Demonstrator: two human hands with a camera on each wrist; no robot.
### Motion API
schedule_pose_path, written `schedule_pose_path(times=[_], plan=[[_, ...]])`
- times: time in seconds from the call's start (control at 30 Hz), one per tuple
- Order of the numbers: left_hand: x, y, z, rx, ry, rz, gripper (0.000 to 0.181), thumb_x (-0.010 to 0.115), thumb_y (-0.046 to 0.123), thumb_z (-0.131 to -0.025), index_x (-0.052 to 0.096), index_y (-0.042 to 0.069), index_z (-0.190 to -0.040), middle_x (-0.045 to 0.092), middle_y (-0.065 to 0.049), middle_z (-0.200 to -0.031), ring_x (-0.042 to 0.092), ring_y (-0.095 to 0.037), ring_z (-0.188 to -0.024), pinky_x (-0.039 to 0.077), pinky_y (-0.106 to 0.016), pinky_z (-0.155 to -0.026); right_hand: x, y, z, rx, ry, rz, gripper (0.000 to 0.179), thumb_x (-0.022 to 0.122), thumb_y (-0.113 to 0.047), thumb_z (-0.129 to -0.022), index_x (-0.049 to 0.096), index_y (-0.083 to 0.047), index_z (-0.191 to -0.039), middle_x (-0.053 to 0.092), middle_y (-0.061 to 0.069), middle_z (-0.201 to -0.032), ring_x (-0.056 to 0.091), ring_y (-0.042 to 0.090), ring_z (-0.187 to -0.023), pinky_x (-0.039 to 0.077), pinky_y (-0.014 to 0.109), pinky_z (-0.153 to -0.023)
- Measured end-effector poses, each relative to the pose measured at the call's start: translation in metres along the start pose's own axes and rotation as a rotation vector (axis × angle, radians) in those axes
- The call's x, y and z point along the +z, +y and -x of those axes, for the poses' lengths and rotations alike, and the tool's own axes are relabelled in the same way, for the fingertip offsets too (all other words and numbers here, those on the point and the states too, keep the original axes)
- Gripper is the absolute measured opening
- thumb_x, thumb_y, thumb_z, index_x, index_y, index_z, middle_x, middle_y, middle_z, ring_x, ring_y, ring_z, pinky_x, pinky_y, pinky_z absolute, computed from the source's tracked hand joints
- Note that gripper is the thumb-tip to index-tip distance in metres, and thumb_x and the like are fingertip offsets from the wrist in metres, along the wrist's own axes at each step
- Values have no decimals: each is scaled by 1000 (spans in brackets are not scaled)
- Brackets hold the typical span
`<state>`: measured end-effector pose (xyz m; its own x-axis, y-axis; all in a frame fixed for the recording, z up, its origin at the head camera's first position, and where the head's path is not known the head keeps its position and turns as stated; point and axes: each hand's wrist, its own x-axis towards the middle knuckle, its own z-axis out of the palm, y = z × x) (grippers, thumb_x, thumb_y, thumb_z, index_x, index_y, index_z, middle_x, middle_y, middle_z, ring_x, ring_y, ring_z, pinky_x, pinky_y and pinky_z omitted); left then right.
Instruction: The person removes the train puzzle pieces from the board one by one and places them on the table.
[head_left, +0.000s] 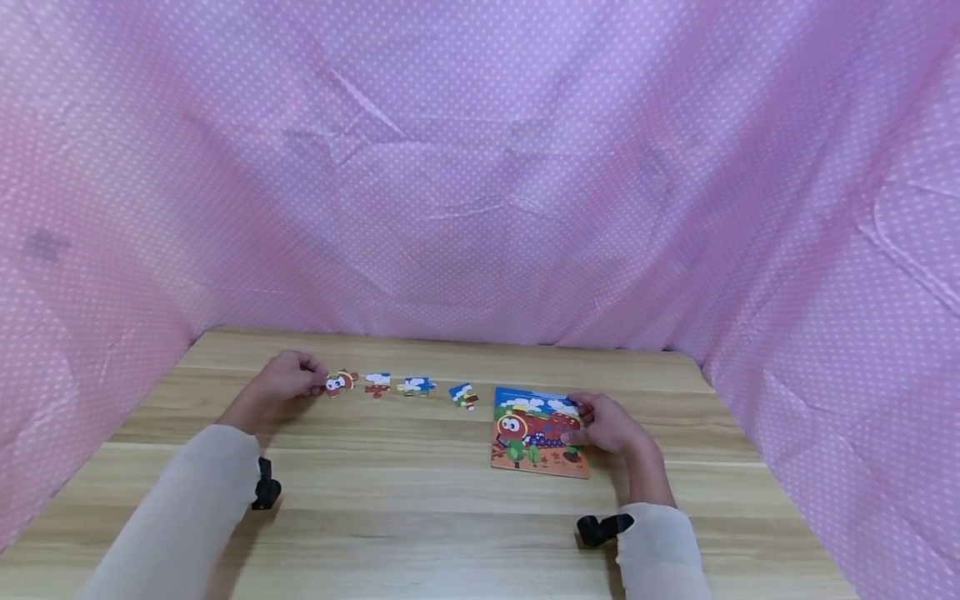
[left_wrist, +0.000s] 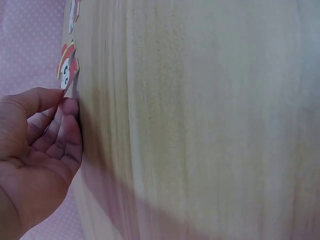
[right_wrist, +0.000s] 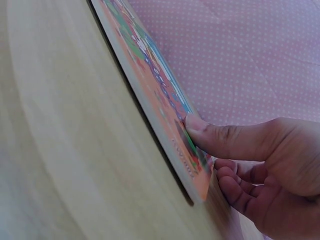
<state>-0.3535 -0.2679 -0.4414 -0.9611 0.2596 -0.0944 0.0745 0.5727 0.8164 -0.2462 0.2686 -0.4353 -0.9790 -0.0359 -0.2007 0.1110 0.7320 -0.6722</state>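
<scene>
In the head view my left hand is at the far left of the table, its thumb and forefinger pinching the edge of a jigsaw piece with white eyes on red. The left wrist view shows that piece tilted up at the fingertips. My right hand grips the right edge of a square puzzle board printed with a red big-eyed figure and a small train. Its thumb presses on the printed face, while the other fingers curl by the edge.
Between the hands lie a red-and-white jigsaw piece, a blue-and-white piece and a blue, green and brown piece, in a loose row. A pink dotted cloth hangs behind and beside the wooden table.
</scene>
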Motion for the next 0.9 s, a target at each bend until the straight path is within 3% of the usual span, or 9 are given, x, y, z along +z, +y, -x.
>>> schedule_pose_path(times=[0.3, 0.53, 0.77, 0.9], plan=[[-7, 6, 0, -14, -13, -100, 15, 56, 0, -92, 68, -8, -97, 64, -7, -80, 57, -17, -75, 49, -27, -63, 1, 0, 1, 3, 5, -5, 69, 85, -15, -85, 54, -8, -146, 59, 14, -123, 52, 31, -108, 46, 50, -98], [-10, 23, -5, 2, 3, -150, 20, 51, -3, -86, 67, -4, -98, 63, -10, -89, 55, -23, -85, 47, -31, -71, 0, -1, 0, 7, 8, -5, 70, 85, -16, -86, 53, -8, -148, 59, 15, -127, 53, 32, -111, 45, 54, -102], [8, 46, -21, 11, -45, -120, 21, 52, 4, -96, 65, -7, -108, 63, -13, -94, 55, -21, -81, 47, -29, -66, -1, 1, 0, -7, -1, 24, 70, 85, -16, -86, 53, -8, -148, 59, 15, -125, 53, 31, -110, 45, 55, -102], [25, 65, -30, 8, -71, -120, 22, 56, 8, -99, 65, -6, -113, 64, -15, -98, 56, -21, -81, 50, -33, -70, -1, 1, -1, -16, -3, 30, 70, 85, -16, -86, 53, -7, -147, 59, 15, -125, 53, 31, -110, 44, 55, -102]])
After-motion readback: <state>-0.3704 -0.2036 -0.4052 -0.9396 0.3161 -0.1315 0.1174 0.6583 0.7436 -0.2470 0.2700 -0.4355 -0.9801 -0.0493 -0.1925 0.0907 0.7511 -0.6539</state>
